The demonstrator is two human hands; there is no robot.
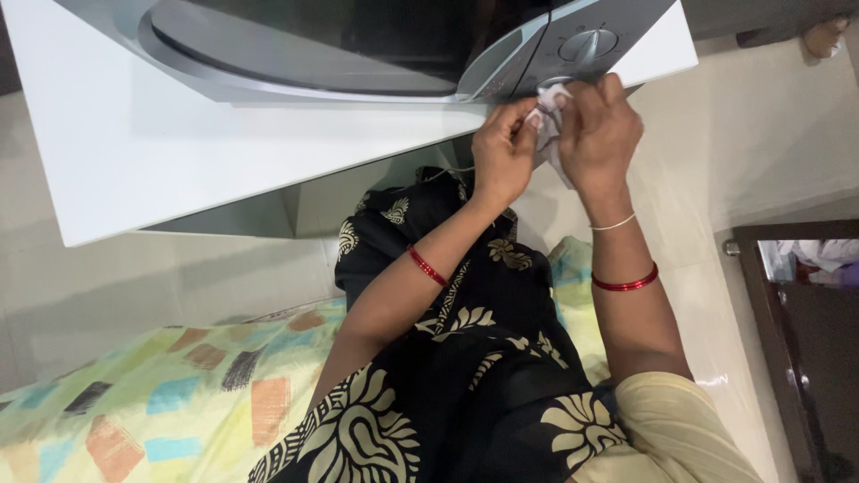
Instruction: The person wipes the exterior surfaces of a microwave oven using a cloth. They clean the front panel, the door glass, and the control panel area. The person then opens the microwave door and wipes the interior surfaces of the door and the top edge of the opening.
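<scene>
Fingers [528,114] of both hands pinch a small white cloth [548,134] by the microwave [358,45] knob; wiping looks barely begun.

A grey microwave oven [358,45] with a dark curved door stood on a white bench [179,152], its round control dial [588,45] at the right of the front panel. Beneath the bench lay a pale tiled floor [761,143]. A patterned sheet [161,394] in yellow, blue, orange and black patches covered a bed at lower left. Black cloth with a cream floral print [447,358] draped across the middle. A dark wooden cabinet [805,358] stood at the right edge, with crumpled pale items [819,259] visible inside.
</scene>
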